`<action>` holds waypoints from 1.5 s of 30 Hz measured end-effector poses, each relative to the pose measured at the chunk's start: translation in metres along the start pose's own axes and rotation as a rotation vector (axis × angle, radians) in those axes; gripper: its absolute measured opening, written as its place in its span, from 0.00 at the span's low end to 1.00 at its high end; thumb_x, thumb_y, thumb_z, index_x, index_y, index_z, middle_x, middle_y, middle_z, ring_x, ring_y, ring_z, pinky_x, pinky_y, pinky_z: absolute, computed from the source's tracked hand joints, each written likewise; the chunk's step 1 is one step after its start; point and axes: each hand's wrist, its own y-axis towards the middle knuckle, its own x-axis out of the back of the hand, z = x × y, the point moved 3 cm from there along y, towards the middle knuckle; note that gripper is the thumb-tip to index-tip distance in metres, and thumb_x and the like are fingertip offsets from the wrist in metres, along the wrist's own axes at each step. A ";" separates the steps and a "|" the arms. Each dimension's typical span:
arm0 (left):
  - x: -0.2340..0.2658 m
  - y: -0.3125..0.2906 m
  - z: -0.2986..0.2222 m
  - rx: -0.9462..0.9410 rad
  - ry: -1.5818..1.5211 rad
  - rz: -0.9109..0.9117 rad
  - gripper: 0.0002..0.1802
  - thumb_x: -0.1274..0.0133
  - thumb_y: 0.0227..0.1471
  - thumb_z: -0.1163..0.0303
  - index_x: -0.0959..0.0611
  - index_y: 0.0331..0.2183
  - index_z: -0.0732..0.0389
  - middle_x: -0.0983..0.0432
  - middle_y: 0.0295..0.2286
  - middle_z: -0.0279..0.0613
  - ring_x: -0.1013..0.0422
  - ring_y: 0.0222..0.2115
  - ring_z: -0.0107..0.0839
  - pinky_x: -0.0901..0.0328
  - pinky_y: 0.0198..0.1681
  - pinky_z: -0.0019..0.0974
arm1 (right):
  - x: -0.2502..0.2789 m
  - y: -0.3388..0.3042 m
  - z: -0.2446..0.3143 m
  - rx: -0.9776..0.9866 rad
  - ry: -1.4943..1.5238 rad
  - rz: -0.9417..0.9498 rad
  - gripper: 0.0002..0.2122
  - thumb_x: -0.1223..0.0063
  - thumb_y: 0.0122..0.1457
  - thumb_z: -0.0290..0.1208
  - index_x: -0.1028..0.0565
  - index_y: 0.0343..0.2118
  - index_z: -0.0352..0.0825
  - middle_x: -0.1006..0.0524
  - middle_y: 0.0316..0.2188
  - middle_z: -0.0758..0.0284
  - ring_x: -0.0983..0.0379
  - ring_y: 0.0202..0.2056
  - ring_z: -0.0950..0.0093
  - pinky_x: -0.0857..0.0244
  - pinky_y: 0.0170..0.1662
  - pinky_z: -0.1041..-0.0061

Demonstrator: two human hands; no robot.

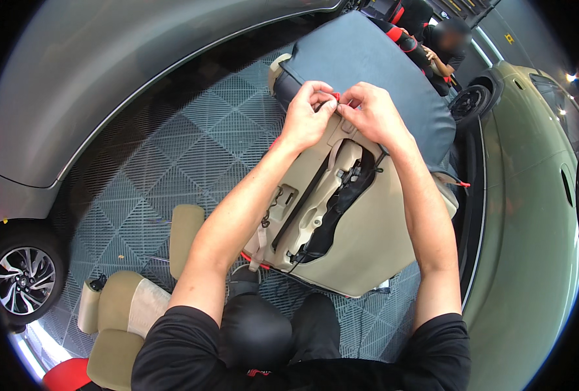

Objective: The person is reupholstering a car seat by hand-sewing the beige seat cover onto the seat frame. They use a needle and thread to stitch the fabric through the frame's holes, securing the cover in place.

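Observation:
A beige car seat [374, 228] lies in front of me, its far part under dark blue-grey upholstery [374, 62]. At the border between the two, my left hand [308, 117] and my right hand [371, 114] meet, thumbs and fingers pinched together. Between the fingertips shows a small red piece [336, 96], held from both sides; its exact kind is too small to tell. Nearer to me, a long opening [335, 202] in the seat bares a beige inner part and dark fabric. A beige strap [258, 246] hangs by the seat's left edge.
Loose headrests [186, 234] and olive seat parts [117, 303] lie on the grey tiled floor [172, 153] at left. A grey car [107, 72] stands on the left, a green car [521, 215] on the right. Another person [443, 52] sits at far right.

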 end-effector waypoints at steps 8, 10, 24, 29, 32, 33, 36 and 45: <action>-0.001 -0.012 -0.031 -0.231 0.510 -0.003 0.09 0.44 0.59 0.73 0.19 0.42 0.62 0.20 0.39 0.43 0.25 0.37 0.28 0.31 0.45 0.33 | 0.004 -0.016 0.008 -0.008 0.165 -0.137 0.08 0.45 0.55 0.29 0.27 0.29 0.28 0.23 0.29 0.59 0.26 0.29 0.67 0.30 0.37 0.69; 0.004 -0.026 -0.042 -0.480 0.755 -0.047 0.10 0.44 0.58 0.70 0.17 0.42 0.61 0.22 0.41 0.44 0.26 0.36 0.32 0.30 0.44 0.37 | 0.009 -0.032 0.021 -0.165 0.297 -0.127 0.07 0.45 0.55 0.28 0.28 0.30 0.29 0.24 0.27 0.60 0.28 0.27 0.70 0.31 0.35 0.70; 0.019 -0.123 -0.028 0.573 0.144 0.168 0.18 0.49 0.65 0.58 0.17 0.43 0.64 0.19 0.33 0.36 0.27 0.27 0.21 0.31 0.32 0.27 | -0.050 -0.097 -0.012 -0.349 0.850 -0.756 0.04 0.45 0.61 0.21 0.28 0.36 0.35 0.25 0.31 0.71 0.30 0.29 0.84 0.34 0.30 0.81; 0.082 -0.152 0.005 0.459 0.425 0.093 0.13 0.46 0.61 0.65 0.17 0.42 0.64 0.18 0.32 0.38 0.27 0.28 0.23 0.30 0.34 0.29 | 0.035 -0.019 -0.045 -0.346 1.131 -0.549 0.15 0.43 0.65 0.29 0.29 0.52 0.31 0.26 0.28 0.71 0.32 0.25 0.81 0.28 0.41 0.70; 0.119 -0.145 -0.009 0.519 0.248 -0.203 0.13 0.48 0.62 0.65 0.16 0.42 0.63 0.18 0.34 0.38 0.28 0.30 0.24 0.30 0.36 0.29 | 0.040 0.005 -0.022 -0.242 1.134 -0.334 0.18 0.47 0.67 0.28 0.29 0.58 0.30 0.23 0.35 0.69 0.32 0.28 0.81 0.26 0.45 0.66; 0.131 -0.138 -0.011 0.487 0.233 -0.303 0.13 0.49 0.62 0.66 0.16 0.42 0.63 0.19 0.34 0.37 0.28 0.30 0.24 0.31 0.37 0.29 | 0.034 0.017 -0.016 -0.196 1.093 -0.263 0.18 0.47 0.67 0.28 0.28 0.58 0.31 0.22 0.37 0.69 0.33 0.27 0.82 0.26 0.43 0.67; 0.147 -0.121 -0.012 0.406 0.228 -0.309 0.13 0.47 0.61 0.67 0.17 0.41 0.65 0.19 0.32 0.38 0.27 0.31 0.24 0.30 0.37 0.30 | 0.018 0.035 -0.019 -0.273 0.999 -0.222 0.16 0.47 0.67 0.29 0.23 0.56 0.37 0.18 0.39 0.68 0.25 0.32 0.77 0.27 0.46 0.67; 0.134 -0.092 0.006 0.273 0.404 -0.249 0.11 0.43 0.57 0.68 0.15 0.39 0.65 0.18 0.31 0.38 0.25 0.32 0.24 0.30 0.38 0.30 | 0.123 0.049 -0.037 -0.171 0.093 -0.124 0.14 0.46 0.64 0.34 0.19 0.50 0.35 0.25 0.25 0.76 0.37 0.23 0.86 0.42 0.25 0.82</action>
